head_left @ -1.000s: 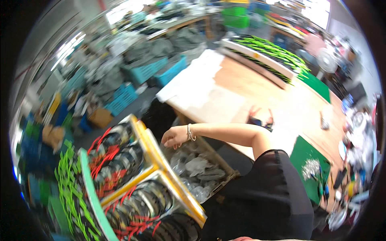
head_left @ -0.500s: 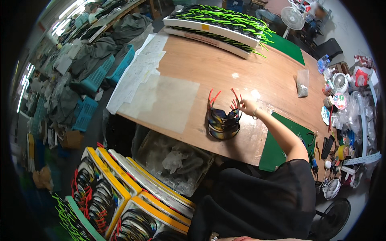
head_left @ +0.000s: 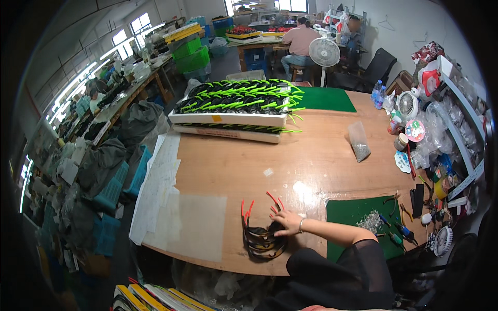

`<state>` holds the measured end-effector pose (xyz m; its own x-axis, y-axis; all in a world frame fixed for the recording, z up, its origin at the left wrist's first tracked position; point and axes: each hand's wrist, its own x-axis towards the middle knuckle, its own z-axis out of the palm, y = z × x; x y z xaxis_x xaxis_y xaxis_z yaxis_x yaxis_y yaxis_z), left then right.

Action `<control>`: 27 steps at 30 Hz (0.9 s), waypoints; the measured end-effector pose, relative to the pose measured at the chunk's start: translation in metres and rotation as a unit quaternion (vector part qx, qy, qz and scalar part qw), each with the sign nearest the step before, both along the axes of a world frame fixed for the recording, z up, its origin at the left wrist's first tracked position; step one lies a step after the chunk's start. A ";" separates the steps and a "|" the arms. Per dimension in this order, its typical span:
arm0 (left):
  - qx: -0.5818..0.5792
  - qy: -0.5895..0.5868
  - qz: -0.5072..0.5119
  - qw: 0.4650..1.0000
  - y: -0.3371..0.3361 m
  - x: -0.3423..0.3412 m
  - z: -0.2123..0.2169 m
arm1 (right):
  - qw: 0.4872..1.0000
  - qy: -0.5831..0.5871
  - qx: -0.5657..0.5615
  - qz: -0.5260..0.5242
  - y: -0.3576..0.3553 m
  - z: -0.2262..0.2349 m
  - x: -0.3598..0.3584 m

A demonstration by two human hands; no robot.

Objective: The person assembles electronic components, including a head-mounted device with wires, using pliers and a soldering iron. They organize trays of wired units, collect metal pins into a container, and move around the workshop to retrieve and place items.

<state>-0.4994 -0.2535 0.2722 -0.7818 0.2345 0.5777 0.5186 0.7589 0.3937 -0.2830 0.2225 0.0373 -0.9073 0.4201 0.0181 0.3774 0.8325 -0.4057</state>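
A small stack of dark, curved wrap-around glasses (head_left: 262,245) with red arm tips stands near the table's front edge, tips pointing away from me. My right hand (head_left: 287,223) reaches in from the right, a bracelet on its wrist. Its fingers look spread and lie over the right side of the stack, close to the red tips. Part of the stack is hidden under them. My left hand is out of the picture.
White trays (head_left: 233,120) of black pieces with lime-green tips stand at the back. A green mat (head_left: 342,217) at right holds screwdrivers, pliers and a pile of small clear bits. A bag (head_left: 359,142) lies beyond. A person (head_left: 301,44) sits far back near a fan (head_left: 324,52).
The view has tilted up, showing more of the room. My right hand has gone from a pinch at the red tips to spread fingers over the stack's right side.
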 end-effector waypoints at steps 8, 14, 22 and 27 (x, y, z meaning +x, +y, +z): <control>-0.156 0.111 -0.188 0.963 0.057 -0.017 -0.031 | 0.998 -0.011 0.000 0.069 -0.002 -0.003 -0.025; -0.033 -0.168 -0.206 0.963 0.067 0.011 -0.068 | 0.994 0.072 -0.055 0.053 0.008 0.002 -0.039; -0.056 -0.185 -0.344 0.919 0.132 0.039 -0.043 | 0.932 0.326 -0.159 -0.024 0.023 0.135 -0.103; -0.041 -0.059 -0.247 0.966 0.102 0.029 -0.036 | 0.938 0.266 -0.142 0.170 -0.098 0.230 -0.171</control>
